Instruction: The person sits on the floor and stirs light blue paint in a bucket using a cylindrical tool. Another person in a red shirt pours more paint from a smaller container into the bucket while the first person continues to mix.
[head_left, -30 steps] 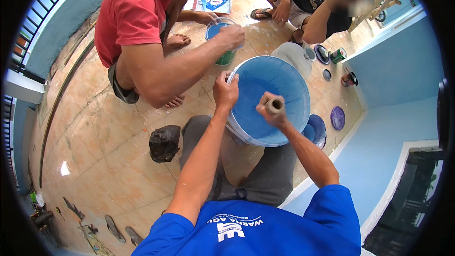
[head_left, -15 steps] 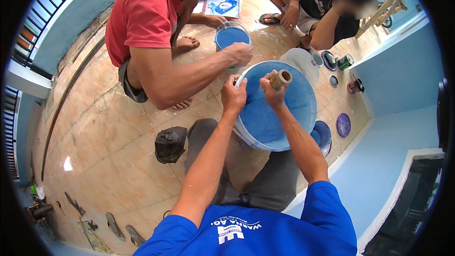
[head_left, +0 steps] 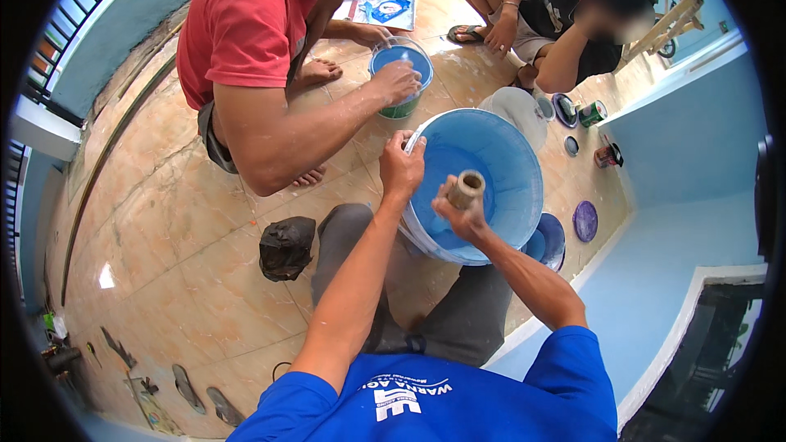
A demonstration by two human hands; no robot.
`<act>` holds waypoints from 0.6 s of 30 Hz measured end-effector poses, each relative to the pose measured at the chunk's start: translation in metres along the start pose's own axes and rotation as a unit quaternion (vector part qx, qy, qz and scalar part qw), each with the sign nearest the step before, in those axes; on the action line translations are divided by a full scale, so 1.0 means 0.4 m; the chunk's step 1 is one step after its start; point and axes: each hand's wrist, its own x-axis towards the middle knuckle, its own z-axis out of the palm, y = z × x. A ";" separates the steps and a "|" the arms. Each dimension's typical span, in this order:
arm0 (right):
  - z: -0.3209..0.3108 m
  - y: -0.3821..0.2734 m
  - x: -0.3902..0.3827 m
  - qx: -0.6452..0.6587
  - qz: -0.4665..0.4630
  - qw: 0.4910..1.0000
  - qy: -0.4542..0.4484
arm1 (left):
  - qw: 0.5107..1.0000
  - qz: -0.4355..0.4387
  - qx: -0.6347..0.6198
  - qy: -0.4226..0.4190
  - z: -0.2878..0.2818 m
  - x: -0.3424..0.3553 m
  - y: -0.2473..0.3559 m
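Note:
A large bucket [head_left: 521, 147] with blue paint [head_left: 449, 170] inside stands tilted between my legs. My left hand [head_left: 402, 167] is closed on its left rim. Inside the opening, my right hand [head_left: 463, 217] wraps round a thick hollow stick that looks like bamboo [head_left: 467, 186]; its open top end points up at me. The stick's lower end is hidden behind my hand and in the bucket. Beyond, at the left, a co-worker in a red shirt [head_left: 250, 33] squats with one hand over a smaller bucket of blue paint [head_left: 401, 106] and the other at its rim.
Another person in black [head_left: 547, 8] sits at the far right. Cans [head_left: 592, 113], a purple lid [head_left: 584, 221] and a second blue bucket [head_left: 553, 239] lie along the blue wall [head_left: 679, 147]. A black plastic bag [head_left: 286, 249] rests left of my leg. Sandals [head_left: 188, 389] lie at lower left.
My right hand has moved the stick toward me and slightly left within the bucket. My left hand keeps its hold on the rim. The co-worker's near hand has shifted left over the smaller bucket.

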 end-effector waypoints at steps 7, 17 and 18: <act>-0.035 0.013 0.182 0.130 -0.044 0.985 0.109 | 1.000 -0.015 -0.022 -0.014 -0.002 0.000 0.004; -0.234 -0.005 0.043 -0.030 -0.059 0.997 0.039 | 1.000 -0.006 -0.001 -0.006 -0.001 0.000 -0.001; -0.221 -0.009 0.016 -0.060 -0.045 0.997 0.005 | 1.000 -0.005 -0.001 -0.004 0.000 0.000 -0.001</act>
